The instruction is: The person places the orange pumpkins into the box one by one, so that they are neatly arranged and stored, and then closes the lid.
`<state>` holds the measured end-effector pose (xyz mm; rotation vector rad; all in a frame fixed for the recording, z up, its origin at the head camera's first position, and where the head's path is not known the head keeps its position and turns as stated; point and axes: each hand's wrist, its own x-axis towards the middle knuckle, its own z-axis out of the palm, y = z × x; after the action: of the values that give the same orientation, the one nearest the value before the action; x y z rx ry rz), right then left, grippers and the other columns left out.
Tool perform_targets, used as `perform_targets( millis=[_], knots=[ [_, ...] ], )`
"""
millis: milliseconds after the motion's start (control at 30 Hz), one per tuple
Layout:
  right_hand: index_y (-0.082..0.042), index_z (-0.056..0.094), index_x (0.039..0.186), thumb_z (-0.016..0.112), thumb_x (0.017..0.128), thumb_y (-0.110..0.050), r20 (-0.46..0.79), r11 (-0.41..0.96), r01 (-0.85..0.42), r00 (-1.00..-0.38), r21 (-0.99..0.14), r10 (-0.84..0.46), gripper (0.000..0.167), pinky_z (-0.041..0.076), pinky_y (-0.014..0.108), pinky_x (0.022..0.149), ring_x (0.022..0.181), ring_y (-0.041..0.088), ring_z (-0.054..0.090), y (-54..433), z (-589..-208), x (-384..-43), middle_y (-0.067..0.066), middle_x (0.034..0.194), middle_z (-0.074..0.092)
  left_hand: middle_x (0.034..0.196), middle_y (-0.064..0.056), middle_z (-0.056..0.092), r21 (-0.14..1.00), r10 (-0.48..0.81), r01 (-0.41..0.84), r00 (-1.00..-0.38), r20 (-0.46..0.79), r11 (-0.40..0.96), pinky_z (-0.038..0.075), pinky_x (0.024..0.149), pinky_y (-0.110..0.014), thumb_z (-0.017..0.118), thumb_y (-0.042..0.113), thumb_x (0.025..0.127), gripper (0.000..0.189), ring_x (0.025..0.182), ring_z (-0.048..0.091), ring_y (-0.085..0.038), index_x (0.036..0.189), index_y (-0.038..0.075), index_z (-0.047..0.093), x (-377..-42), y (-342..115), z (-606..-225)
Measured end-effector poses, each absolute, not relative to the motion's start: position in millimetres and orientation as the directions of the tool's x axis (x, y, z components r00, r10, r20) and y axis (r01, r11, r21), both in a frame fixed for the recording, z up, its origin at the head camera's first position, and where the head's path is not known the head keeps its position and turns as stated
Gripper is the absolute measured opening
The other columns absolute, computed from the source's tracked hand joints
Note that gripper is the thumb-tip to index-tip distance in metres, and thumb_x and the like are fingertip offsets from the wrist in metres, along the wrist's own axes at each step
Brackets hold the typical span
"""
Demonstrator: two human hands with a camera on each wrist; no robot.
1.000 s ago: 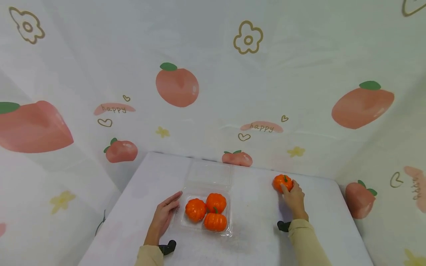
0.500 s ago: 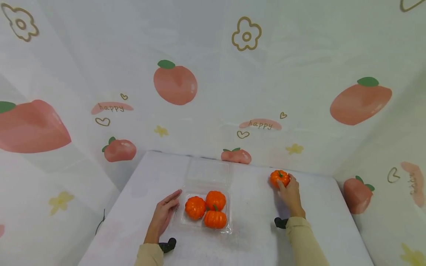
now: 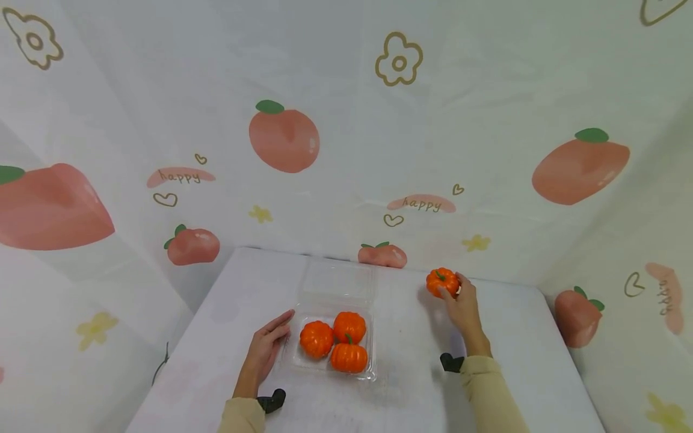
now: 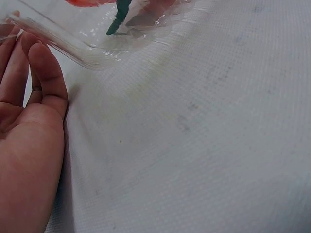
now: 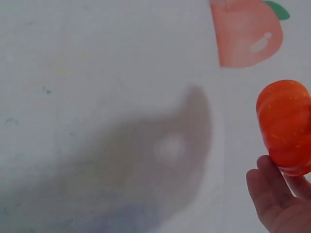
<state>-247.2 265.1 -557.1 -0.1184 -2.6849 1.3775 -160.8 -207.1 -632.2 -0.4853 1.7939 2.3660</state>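
My right hand (image 3: 464, 307) holds a small orange pumpkin (image 3: 441, 281) with a green stem between thumb and fingers, at the back right. In the right wrist view the pumpkin (image 5: 285, 126) hangs over the table, which bears the hand's shadow. My left hand (image 3: 265, 349) lies along the left side of a clear plastic clamshell box (image 3: 372, 374), its fingers fairly straight at the wall. In the left wrist view the fingers (image 4: 46, 73) are right at the box's edge. Inside the box sit three more orange pumpkins (image 3: 349, 358), and its lid (image 3: 338, 282) lies folded back.
A white cloth covers the table (image 3: 411, 385). Behind it and at both sides hang white curtains (image 3: 346, 72) printed with peaches, flowers and the word "happy". Each wrist bears a black camera mount (image 3: 452, 362).
My right hand has lifted the pumpkin and carried it to the left, toward the box. The left hand has stayed at the box's side.
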Motion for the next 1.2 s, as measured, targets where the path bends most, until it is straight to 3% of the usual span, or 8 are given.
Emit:
perform_targets(
  millis=[133, 433, 700, 1200],
  knots=[
    [0.003, 0.032, 0.156, 0.062, 0.102, -0.019, 0.103, 0.594, -0.023, -0.99, -0.804, 0.101, 0.066, 0.05, 0.055, 0.108, 0.131, 0.042, 0.047, 255, -550, -245, 0.032, 0.148, 0.039, 0.142, 0.005, 0.065, 0.919, -0.085, -0.277, -0.946, -0.312, -0.281, 0.051, 0.095, -0.011, 0.065, 0.014, 0.098, 0.052, 0.116, 0.06, 0.01, 0.147, 0.002, 0.053, -160, -207, -633],
    [-0.013, 0.033, 0.159, 0.063, 0.102, -0.03, 0.087, 0.569, -0.033, -0.994, -0.821, 0.069, 0.067, 0.052, 0.054, 0.105, 0.124, 0.04, 0.058, 232, -529, -236, 0.024, 0.148, 0.044, 0.137, 0.01, 0.067, 0.916, -0.084, -0.273, -0.947, -0.309, -0.293, 0.051, 0.095, -0.011, 0.066, 0.013, 0.097, 0.053, 0.116, 0.06, 0.01, 0.147, 0.001, 0.053, -159, -206, -631],
    [-0.005, 0.033, 0.155, 0.067, 0.099, -0.03, 0.133, 0.517, -0.087, -0.99, -0.851, 0.052, 0.07, 0.053, 0.053, 0.105, 0.121, 0.038, 0.06, 214, -510, -231, 0.022, 0.151, 0.047, 0.139, 0.009, 0.066, 0.916, -0.082, -0.274, -0.947, -0.31, -0.291, 0.051, 0.095, -0.011, 0.065, 0.015, 0.097, 0.053, 0.116, 0.061, 0.011, 0.147, 0.001, 0.053, -158, -207, -632],
    [-0.007, 0.05, 0.146, 0.073, 0.095, -0.021, 0.267, 0.495, -0.277, -0.959, -0.824, -0.092, 0.058, 0.055, 0.052, 0.101, 0.115, 0.035, 0.064, 176, -485, -219, 0.017, 0.139, 0.055, 0.125, 0.02, 0.07, 0.904, -0.069, -0.296, -0.941, -0.332, -0.308, 0.05, 0.097, -0.011, 0.065, 0.015, 0.097, 0.054, 0.118, 0.06, 0.011, 0.148, 0.004, 0.052, -160, -208, -634]
  ],
)
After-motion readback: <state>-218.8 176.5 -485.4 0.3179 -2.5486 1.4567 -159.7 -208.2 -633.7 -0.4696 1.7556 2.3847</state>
